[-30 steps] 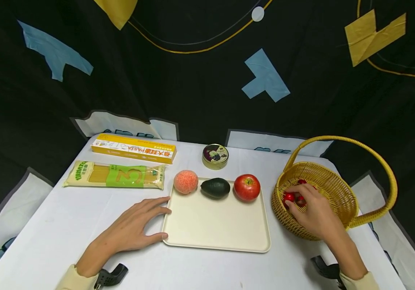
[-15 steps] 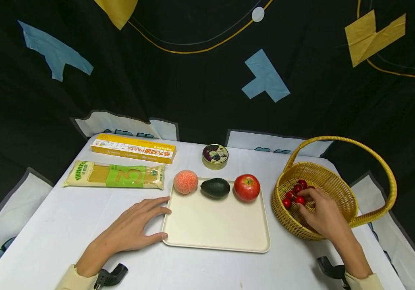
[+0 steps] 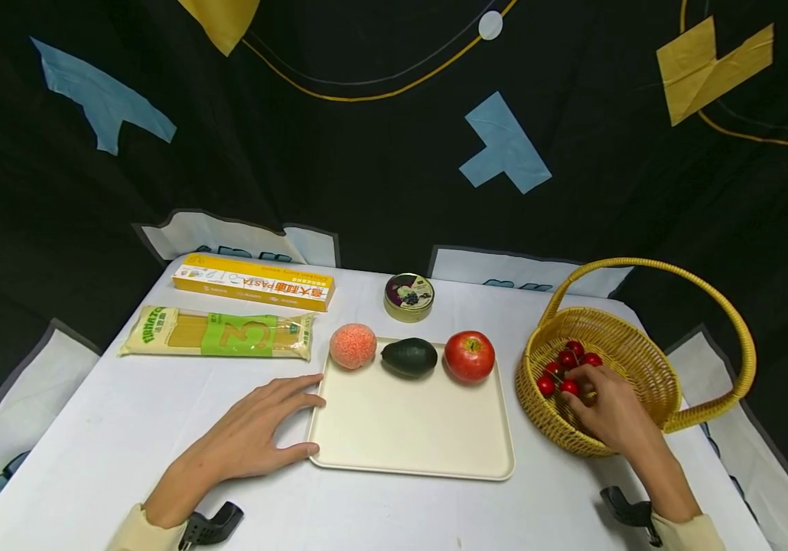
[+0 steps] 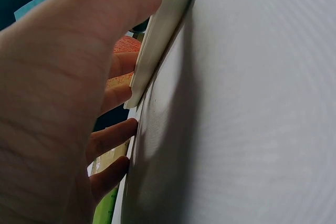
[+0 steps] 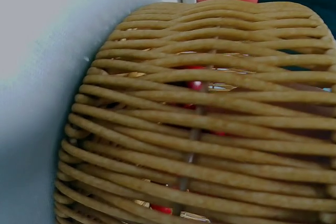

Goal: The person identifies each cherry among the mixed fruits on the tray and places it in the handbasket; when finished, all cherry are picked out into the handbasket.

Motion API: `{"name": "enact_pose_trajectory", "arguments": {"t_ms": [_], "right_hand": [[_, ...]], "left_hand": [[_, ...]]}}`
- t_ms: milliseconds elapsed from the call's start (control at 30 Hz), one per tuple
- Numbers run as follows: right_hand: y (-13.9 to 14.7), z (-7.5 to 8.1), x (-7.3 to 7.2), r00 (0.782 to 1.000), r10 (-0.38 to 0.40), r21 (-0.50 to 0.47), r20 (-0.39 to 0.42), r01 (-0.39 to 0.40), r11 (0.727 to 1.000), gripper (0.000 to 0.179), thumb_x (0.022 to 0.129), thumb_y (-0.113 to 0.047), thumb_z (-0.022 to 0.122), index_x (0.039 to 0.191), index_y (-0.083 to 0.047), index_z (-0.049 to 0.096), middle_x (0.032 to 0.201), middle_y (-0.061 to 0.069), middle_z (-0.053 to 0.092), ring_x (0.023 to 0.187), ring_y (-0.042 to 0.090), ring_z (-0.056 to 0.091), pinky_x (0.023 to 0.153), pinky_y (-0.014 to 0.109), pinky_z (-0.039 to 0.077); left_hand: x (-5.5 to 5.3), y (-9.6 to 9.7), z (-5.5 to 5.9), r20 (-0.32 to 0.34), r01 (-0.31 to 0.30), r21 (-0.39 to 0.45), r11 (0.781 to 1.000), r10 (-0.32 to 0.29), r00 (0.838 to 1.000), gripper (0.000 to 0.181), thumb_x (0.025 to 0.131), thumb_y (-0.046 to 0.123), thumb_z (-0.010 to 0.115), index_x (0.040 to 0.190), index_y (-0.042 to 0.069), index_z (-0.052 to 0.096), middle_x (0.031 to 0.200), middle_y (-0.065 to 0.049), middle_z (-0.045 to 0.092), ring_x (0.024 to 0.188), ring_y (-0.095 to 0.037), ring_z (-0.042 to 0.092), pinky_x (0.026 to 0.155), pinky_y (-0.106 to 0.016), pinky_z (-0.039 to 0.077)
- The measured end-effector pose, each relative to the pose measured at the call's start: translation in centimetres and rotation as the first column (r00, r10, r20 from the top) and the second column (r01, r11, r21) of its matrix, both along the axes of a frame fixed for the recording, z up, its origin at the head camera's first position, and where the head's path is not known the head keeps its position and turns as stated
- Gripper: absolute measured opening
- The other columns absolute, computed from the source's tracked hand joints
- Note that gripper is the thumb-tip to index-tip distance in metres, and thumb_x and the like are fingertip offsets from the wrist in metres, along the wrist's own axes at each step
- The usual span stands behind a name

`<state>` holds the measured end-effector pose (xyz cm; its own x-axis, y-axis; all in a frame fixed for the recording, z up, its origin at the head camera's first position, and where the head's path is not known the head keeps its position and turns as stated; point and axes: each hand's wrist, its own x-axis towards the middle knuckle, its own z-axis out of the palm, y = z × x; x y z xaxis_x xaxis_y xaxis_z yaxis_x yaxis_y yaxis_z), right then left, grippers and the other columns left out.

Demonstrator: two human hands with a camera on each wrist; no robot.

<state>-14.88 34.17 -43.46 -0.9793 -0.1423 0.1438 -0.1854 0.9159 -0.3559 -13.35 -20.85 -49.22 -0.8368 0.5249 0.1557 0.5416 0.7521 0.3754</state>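
Note:
My left hand (image 3: 249, 432) lies at the left edge of the cream tray (image 3: 415, 436), its thumb and fingertips touching the rim with fingers spread. In the left wrist view the thumb rests on that rim. Inside the yellow wicker basket (image 3: 652, 367), my right hand (image 3: 614, 409) pinches a red cherry (image 3: 569, 387) between thumb and index finger. Several other cherries (image 3: 567, 358) lie around it on the basket floor. In the right wrist view the basket wall (image 5: 210, 119) hides most of the hand.
Along the tray's far edge sit a pinkish-orange round fruit (image 3: 353, 346), an avocado (image 3: 409, 357) and a red apple (image 3: 469, 357). Behind stands a round tin (image 3: 408, 297). A pasta box (image 3: 253, 282) and a spaghetti bag (image 3: 218, 332) lie left. The basket's handle (image 3: 717, 295) arches up.
My right hand has moved slightly right and towards me within the basket, and more cherries show beside its fingers. My left hand has stayed at the tray.

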Motion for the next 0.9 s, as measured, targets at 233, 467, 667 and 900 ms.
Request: {"name": "enact_pose_trajectory", "arguments": {"t_ms": [233,467,667,900], "right_hand": [[-0.03,-0.23,-0.18,0.999,-0.008,0.038,0.036,0.006,0.999,0.031,0.09,-0.013,0.087,0.114,0.0,0.073,0.085,0.004,0.061,0.075,0.019,0.054,0.059,0.028,0.048],[0.01,-0.49,-0.4,0.999,0.026,0.065,0.024,-0.027,0.998,0.029,0.089,-0.013,0.088,0.111,-0.002,0.073,0.081,0.003,0.059,0.07,0.017,0.051,0.056,0.029,0.044],[0.09,-0.64,-0.5,0.998,0.03,0.077,0.046,-0.033,0.996,0.028,0.09,-0.013,0.087,0.111,-0.002,0.072,0.086,0.005,0.063,0.074,0.018,0.055,0.059,0.033,0.049],[0.01,-0.07,-0.15,0.995,-0.044,0.098,0.086,0.035,0.995,0.036,0.093,-0.02,0.086,0.119,0.0,0.072,0.102,0.016,0.07,0.085,0.029,0.065,0.073,0.049,0.063]], "left_hand": [[0.22,-0.02,0.01,0.01,-0.004,0.0,1.0,0.004,1.0,0.06,0.09,0.064,0.078,0.139,0.03,0.069,0.168,0.004,0.045,0.151,-0.028,0.047,0.121,-0.058,0.042],[0.17,-0.05,0.11,0.002,-0.005,-0.007,1.0,0.005,1.0,0.06,0.09,0.064,0.078,0.139,0.03,0.069,0.168,0.004,0.045,0.151,-0.027,0.047,0.12,-0.058,0.043],[0.2,-0.01,0.11,0.012,-0.002,0.003,1.0,0.002,1.0,0.06,0.09,0.063,0.079,0.139,0.03,0.069,0.168,0.004,0.045,0.152,-0.028,0.047,0.121,-0.059,0.042],[0.39,0.33,0.54,0.023,0.006,-0.017,1.0,-0.005,1.0,0.063,0.09,0.063,0.08,0.141,0.027,0.068,0.169,0.003,0.045,0.152,-0.027,0.046,0.12,-0.059,0.043]]}}
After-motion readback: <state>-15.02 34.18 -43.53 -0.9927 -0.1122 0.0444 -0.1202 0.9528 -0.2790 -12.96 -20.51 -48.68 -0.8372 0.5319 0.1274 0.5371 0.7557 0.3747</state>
